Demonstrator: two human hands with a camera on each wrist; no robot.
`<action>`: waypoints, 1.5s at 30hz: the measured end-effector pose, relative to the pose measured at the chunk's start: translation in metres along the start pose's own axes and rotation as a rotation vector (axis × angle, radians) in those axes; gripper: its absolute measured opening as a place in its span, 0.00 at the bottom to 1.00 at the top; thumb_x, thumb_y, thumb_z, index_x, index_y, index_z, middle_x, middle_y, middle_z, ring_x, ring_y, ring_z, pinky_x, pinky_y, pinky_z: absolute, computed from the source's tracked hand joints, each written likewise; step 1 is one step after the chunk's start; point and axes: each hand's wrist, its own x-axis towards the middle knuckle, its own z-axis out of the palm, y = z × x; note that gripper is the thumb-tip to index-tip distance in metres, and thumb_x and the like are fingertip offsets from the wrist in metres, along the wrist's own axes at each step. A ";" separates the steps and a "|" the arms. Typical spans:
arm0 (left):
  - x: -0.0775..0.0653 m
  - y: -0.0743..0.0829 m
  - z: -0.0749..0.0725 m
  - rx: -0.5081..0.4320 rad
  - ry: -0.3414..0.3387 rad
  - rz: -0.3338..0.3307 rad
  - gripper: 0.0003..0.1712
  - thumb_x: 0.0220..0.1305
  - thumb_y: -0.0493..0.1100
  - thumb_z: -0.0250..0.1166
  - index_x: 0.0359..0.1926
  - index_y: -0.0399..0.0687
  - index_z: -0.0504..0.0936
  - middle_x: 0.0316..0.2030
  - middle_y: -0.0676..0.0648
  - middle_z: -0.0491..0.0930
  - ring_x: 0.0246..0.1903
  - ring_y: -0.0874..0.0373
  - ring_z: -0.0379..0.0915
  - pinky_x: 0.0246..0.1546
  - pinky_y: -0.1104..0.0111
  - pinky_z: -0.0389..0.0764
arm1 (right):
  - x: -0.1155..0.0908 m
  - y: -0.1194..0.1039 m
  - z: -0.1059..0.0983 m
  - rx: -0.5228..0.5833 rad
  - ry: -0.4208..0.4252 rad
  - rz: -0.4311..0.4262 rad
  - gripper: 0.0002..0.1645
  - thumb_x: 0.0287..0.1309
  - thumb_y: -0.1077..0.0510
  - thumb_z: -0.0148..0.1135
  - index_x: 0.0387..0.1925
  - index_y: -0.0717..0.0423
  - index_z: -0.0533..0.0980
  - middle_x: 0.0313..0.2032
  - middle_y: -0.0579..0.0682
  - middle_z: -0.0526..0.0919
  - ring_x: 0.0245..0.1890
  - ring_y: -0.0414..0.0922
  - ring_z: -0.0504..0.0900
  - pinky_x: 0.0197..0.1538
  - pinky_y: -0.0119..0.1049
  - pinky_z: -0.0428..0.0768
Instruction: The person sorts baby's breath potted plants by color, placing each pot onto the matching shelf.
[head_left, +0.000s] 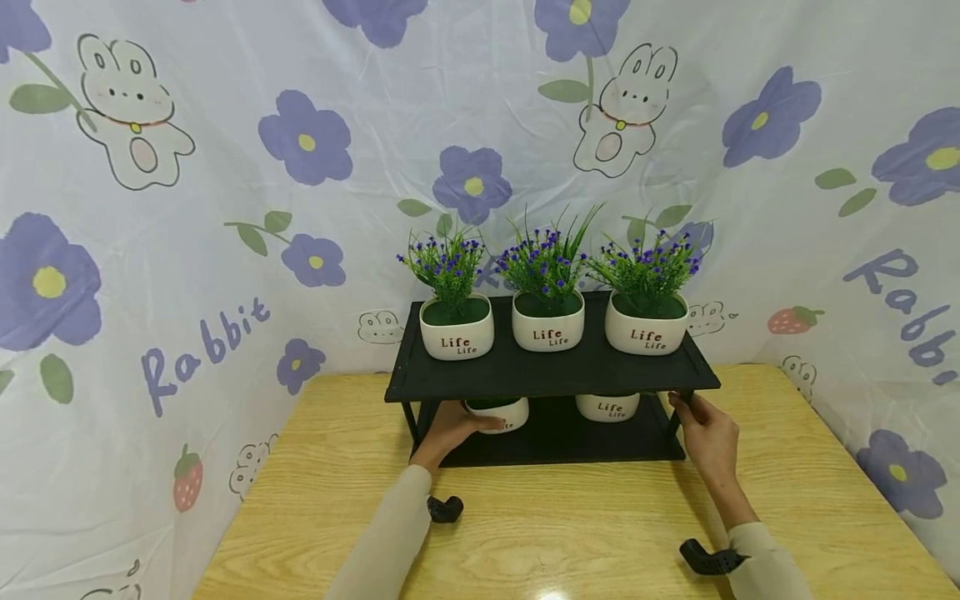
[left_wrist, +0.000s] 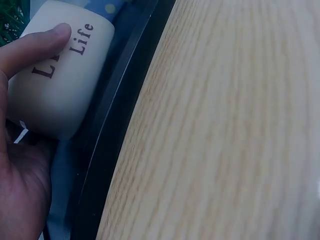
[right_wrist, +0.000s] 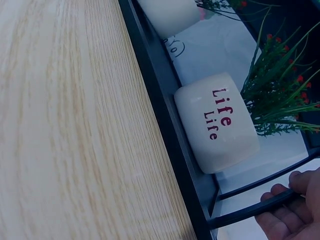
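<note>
A black two-tier shelf rack (head_left: 510, 371) stands on the wooden table. On its lower tier, at the left, my left hand (head_left: 452, 425) holds a white flowerpot (left_wrist: 75, 95) lettered "Life", the thumb lying across its front. At the other end my right hand (head_left: 708, 437) grips the black front post (right_wrist: 245, 213), fingers curled round it below the upper tier. Close to that hand, a second potted plant (right_wrist: 220, 120) sits on the lower tier; red flowers show above it in the right wrist view. The upper tier hides most of both lower plants in the head view.
Three white flowerpots, left (head_left: 457, 340), middle (head_left: 548, 333) and right (head_left: 647, 333), with purple-flowered plants line the upper tier. Wooden tabletop (head_left: 555, 525) extends in front and to both sides. A rabbit-and-flower patterned cloth (head_left: 405, 100) hangs close behind the rack.
</note>
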 end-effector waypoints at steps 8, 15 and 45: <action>0.005 -0.002 -0.002 -0.070 -0.024 -0.037 0.55 0.55 0.44 0.85 0.79 0.60 0.65 0.77 0.45 0.67 0.74 0.42 0.68 0.75 0.41 0.68 | 0.000 -0.001 0.002 0.016 0.000 -0.002 0.15 0.75 0.54 0.67 0.52 0.61 0.89 0.46 0.62 0.92 0.36 0.08 0.71 0.42 0.07 0.68; 0.005 -0.001 0.000 -0.085 -0.026 -0.063 0.49 0.57 0.45 0.84 0.76 0.57 0.70 0.70 0.44 0.76 0.68 0.42 0.75 0.71 0.44 0.75 | 0.000 -0.004 0.001 0.023 -0.008 -0.001 0.15 0.75 0.55 0.67 0.52 0.61 0.89 0.46 0.62 0.92 0.35 0.07 0.71 0.42 0.06 0.67; -0.030 0.040 -0.017 0.166 0.089 0.001 0.37 0.71 0.41 0.73 0.75 0.38 0.69 0.71 0.32 0.71 0.71 0.33 0.71 0.71 0.43 0.75 | -0.003 -0.005 -0.018 -0.225 -0.268 -0.082 0.24 0.77 0.56 0.62 0.61 0.73 0.79 0.51 0.73 0.87 0.47 0.68 0.90 0.39 0.50 0.90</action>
